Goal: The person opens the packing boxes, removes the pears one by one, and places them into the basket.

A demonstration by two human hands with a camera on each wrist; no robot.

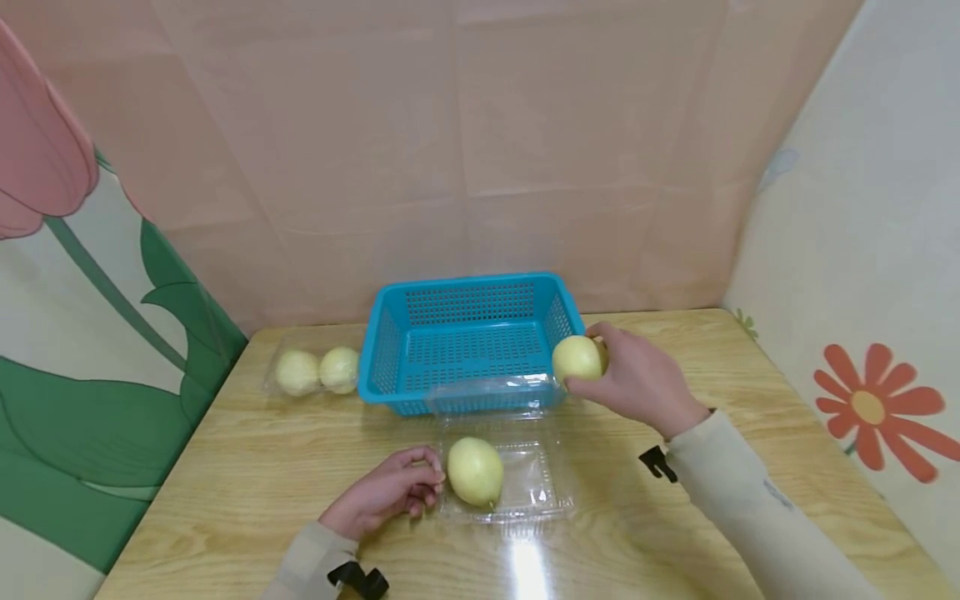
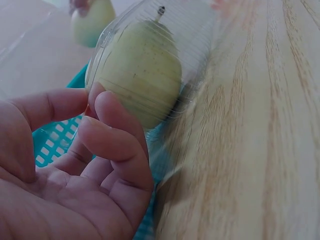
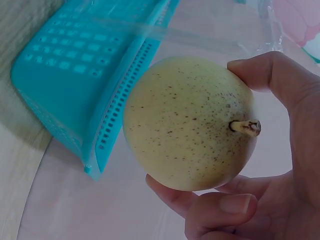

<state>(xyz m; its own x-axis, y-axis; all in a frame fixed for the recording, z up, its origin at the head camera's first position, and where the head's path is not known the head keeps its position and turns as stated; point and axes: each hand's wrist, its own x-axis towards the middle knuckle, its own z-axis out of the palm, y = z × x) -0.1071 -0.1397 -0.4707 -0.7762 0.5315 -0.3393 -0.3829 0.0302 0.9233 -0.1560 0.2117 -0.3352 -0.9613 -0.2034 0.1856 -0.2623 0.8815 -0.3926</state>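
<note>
My right hand grips a pale yellow pear between thumb and fingers, near the right end of the blue basket. Its brown stem and speckled skin show in the right wrist view. On the table in front of the basket lies a clear plastic box with its lid raised against the basket. A second pear sits in the left half of this box. My left hand pinches the box's left rim between thumb and fingertip, right beside that pear.
The blue perforated basket stands at the back of the wooden table, close to the cloth-covered wall. Left of it, another clear box contains two pears. A flower-print wall borders the right side.
</note>
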